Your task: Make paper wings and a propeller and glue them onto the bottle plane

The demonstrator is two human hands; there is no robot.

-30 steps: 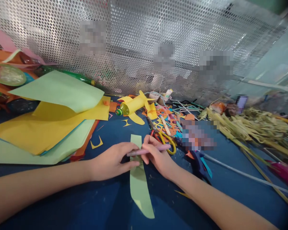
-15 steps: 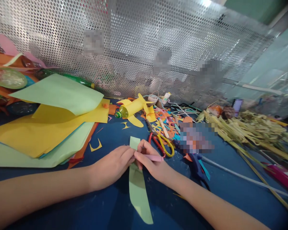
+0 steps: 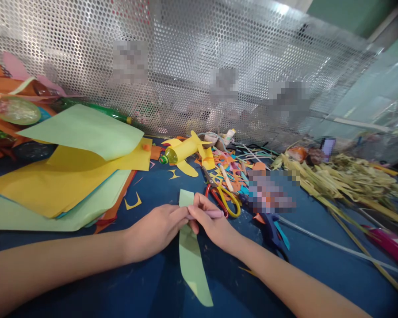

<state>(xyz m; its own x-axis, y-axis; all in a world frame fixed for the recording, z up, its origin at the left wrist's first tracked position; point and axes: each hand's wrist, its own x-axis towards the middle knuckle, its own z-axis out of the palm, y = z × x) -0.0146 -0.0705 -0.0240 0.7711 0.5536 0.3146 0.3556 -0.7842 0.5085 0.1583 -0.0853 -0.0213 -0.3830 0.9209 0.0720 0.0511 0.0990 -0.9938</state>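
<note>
My right hand (image 3: 212,223) is closed round a slim pink rod (image 3: 215,214), which looks like a marker or a tight paper roll. Against the rod's left end press the bent fingers of my left hand (image 3: 155,229), partly hiding it. Both hands meet over a long light-green paper strip (image 3: 190,260) with a curved lower end. The strip's top edge shows beyond my fingers. Just past my right hand lie scissors (image 3: 230,201) with a red and a yellow handle loop. Farther off is a bottle wrapped in yellow paper (image 3: 185,150), with yellow fins and a green cap.
Green and yellow paper sheets (image 3: 69,172) are stacked at left. Coloured paper scraps (image 3: 225,163) are heaped beyond the scissors. Dark-blue-handled scissors (image 3: 272,232) and dried husks (image 3: 351,176) lie at right. A perforated metal screen (image 3: 185,53) borders the table's far side.
My left hand has shifted slightly, and the pink rod has slid a little to the left. The green strip and other things stay nearly in place.
</note>
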